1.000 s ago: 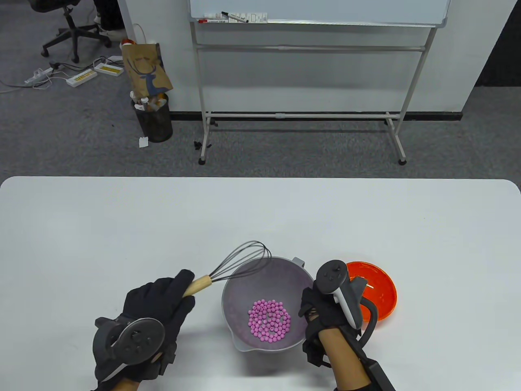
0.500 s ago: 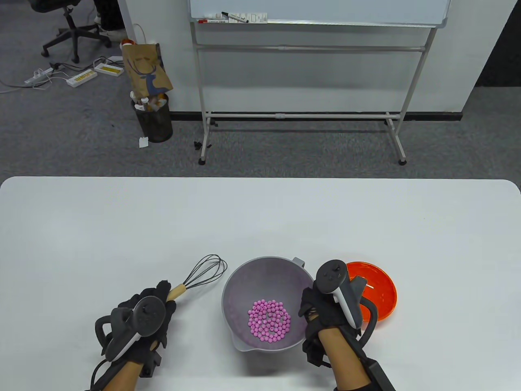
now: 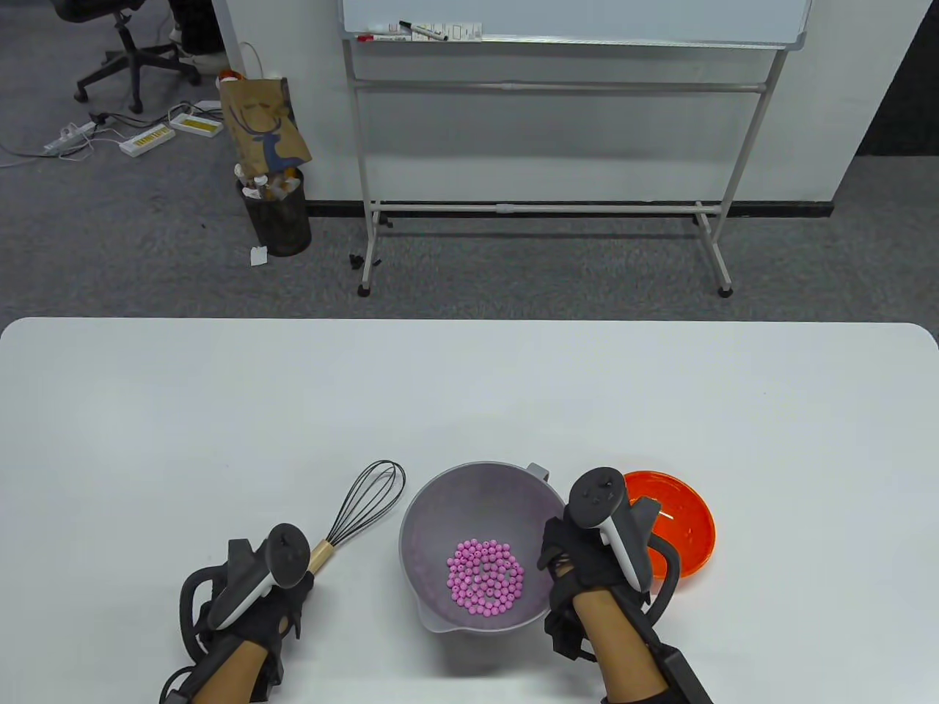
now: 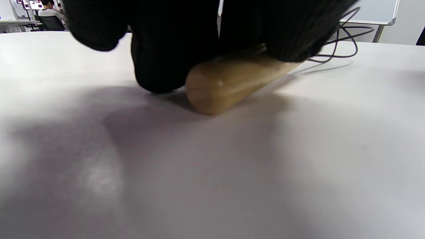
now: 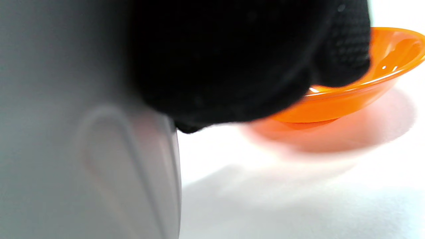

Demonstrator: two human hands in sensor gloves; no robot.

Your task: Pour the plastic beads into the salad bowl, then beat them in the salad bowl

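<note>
The grey salad bowl [image 3: 440, 506] stands at the front middle of the table, with pink plastic beads [image 3: 486, 576] heaped on its bottom. Left of it lies a black wire whisk [image 3: 367, 502] with a wooden handle [image 3: 320, 555]. My left hand [image 3: 297, 581] grips that handle. In the left wrist view the handle's butt [image 4: 215, 86] rests on the table under my curled fingers [image 4: 166, 49]. My right hand [image 3: 561, 546] holds the bowl's right side. Its glove [image 5: 232, 59] presses against the grey wall [image 5: 66, 132].
An orange bowl [image 3: 686, 517] sits right behind my right hand, close to the salad bowl, and shows as orange bowl [image 5: 372, 86] in the right wrist view. The white table [image 3: 469, 396] stretches far back. A whiteboard stand [image 3: 543, 209] is on the floor beyond.
The whisk, held over the bowl's left rim a second ago, has moved left and down onto the table. My left hand drew back with it. The right hand stayed put.
</note>
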